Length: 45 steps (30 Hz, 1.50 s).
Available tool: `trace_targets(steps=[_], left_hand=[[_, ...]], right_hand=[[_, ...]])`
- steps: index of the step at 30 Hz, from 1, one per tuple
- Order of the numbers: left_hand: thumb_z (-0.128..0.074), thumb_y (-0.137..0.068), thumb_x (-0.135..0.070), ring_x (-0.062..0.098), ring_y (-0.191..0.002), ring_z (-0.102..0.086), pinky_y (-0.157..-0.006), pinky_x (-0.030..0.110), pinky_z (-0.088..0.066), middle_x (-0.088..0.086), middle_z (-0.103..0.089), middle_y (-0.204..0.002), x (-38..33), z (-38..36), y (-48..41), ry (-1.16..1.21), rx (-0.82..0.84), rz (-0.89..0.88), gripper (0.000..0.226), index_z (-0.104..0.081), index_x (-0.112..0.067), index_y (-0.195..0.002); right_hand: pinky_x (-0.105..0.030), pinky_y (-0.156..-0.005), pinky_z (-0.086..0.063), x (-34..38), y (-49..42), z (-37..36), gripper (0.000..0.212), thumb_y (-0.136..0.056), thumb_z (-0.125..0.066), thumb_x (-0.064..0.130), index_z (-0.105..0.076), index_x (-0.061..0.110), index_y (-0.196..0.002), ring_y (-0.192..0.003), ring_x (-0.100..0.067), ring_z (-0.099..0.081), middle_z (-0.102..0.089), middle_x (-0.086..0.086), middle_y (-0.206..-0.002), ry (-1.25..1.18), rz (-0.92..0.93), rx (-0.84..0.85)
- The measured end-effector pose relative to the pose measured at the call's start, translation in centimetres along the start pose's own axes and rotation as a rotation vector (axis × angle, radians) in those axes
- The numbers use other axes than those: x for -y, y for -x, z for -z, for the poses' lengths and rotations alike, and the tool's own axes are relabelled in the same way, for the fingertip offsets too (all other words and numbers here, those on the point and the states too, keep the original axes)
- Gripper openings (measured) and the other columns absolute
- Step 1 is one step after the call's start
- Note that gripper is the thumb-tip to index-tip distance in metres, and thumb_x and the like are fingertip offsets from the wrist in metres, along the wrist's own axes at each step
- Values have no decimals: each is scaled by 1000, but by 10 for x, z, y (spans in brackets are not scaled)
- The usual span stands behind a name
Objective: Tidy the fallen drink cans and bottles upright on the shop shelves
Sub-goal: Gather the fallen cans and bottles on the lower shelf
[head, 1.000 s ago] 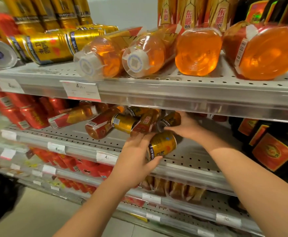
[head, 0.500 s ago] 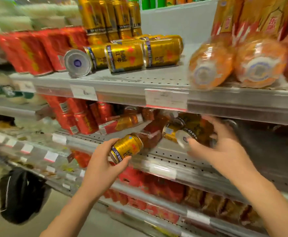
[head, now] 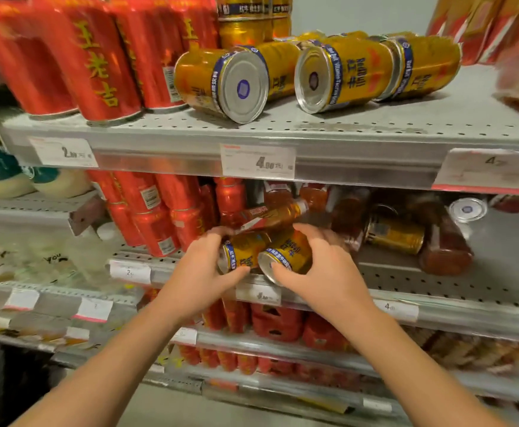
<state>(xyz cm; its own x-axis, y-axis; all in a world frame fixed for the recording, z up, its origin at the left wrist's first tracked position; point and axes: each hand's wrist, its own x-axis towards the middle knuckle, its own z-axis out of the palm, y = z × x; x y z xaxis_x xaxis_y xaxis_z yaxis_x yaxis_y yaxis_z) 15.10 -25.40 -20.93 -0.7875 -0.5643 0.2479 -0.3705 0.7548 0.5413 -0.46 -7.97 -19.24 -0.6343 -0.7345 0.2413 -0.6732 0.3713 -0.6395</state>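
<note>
Right hand (head: pixel 326 272) moved beside left hand (head: pixel 202 272), both gripping gold cans (head: pixel 292 249)

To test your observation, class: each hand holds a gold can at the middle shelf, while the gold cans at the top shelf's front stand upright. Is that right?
Not quite. The head view shows the gold cans at the top shelf's front lying on their sides. The left hand and right hand do each hold a gold can at the middle shelf.

Two gold cans (head: pixel 289 252) touch, tilted, at the middle shelf (head: pixel 437 285) front. More cans (head: pixel 338 75) lie toppled on the top shelf (head: pixel 344 127).
</note>
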Motion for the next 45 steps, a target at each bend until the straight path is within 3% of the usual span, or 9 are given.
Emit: trace_targets(steps=[4, 6, 9, 17, 25, 34, 38, 42, 45], left_hand=[[-76, -83, -48, 24, -117, -53, -95, 32, -43, 4, -56, -128, 3, 13, -11, -198, 55, -96, 67, -52, -20, -139], [-70, -84, -57, 28, -114, -54, -94, 42, -49, 5, -57, -127, -1, 18, -13, -344, 56, -115, 70, -51, -22, -141], [-62, -86, -63, 26, -112, -54, -91, 43, -50, 2, -59, -126, -5, 20, -16, -461, 57, -146, 68, -50, -23, -140], [-65, -90, -56, 24, -122, -55, -102, 39, -49, 3, -43, -140, -3, 6, -23, -203, 155, -16, 74, -38, -25, -151], [-70, -87, -52, 21, -118, -57, -93, 30, -47, 2, -48, -137, -5, 0, -22, -94, 136, 75, 75, -37, -29, -150], [-73, -85, -47, 16, -102, -58, -86, 27, -47, -1, -44, -136, -9, -6, -24, -13, 147, 138, 72, -40, -29, -147], [-70, -87, -50, 13, -102, -56, -80, 25, -44, -3, -49, -130, -9, -8, -27, 74, 129, 179, 61, -44, -31, -139], [-63, -94, -48, 13, -91, -62, -67, 24, -42, -15, -59, -106, -13, -15, -29, 217, -43, 275, 41, -43, -29, -124], [-57, -96, -51, 13, -88, -56, -75, 24, -39, -19, -55, -104, -18, -20, -46, 292, -105, 419, 55, -34, -26, -139]], right_hand=[[-31, -80, -49, 3, -3, -12, 84, -66, -48, 83, -46, 37, -136, -109, -18, -58, -54, 19, -93, 11, -109, -7], [-31, -80, -51, 4, -7, -11, 95, -63, -43, 88, -43, 35, -141, -110, -18, -59, -58, 15, -99, 39, -167, 2], [-33, -80, -53, 5, -11, -11, 94, -64, -41, 87, -40, 35, -142, -115, -22, -57, -57, 6, -110, 95, -226, 26], [-29, -63, -51, -8, -7, -5, 86, -71, -45, 87, -43, 34, -139, -100, -20, -59, -53, 4, -108, 168, -298, -6], [-38, -86, -53, -7, -9, -12, 90, -79, -37, 85, -38, 26, -147, -128, -31, -47, -47, -11, -144, 429, -276, -47], [-44, -100, -44, -16, -9, -8, 88, -81, -47, 82, -59, 12, -133, -124, -39, -49, -60, -20, -130, 612, -152, -151], [-45, -104, -38, -14, -21, 4, 88, -84, -22, 84, -64, 20, -125, -123, -33, -46, -61, -12, -126, 560, -151, -79], [-40, -88, -44, -16, -53, 15, 63, -93, -27, 69, -64, 23, -116, -103, -26, -53, -62, -5, -111, 364, -187, -35], [-32, -74, -42, -19, -96, 17, 35, -101, -39, 49, -58, 20, -94, -82, -15, -55, -61, 0, -93, 329, -221, 63]])
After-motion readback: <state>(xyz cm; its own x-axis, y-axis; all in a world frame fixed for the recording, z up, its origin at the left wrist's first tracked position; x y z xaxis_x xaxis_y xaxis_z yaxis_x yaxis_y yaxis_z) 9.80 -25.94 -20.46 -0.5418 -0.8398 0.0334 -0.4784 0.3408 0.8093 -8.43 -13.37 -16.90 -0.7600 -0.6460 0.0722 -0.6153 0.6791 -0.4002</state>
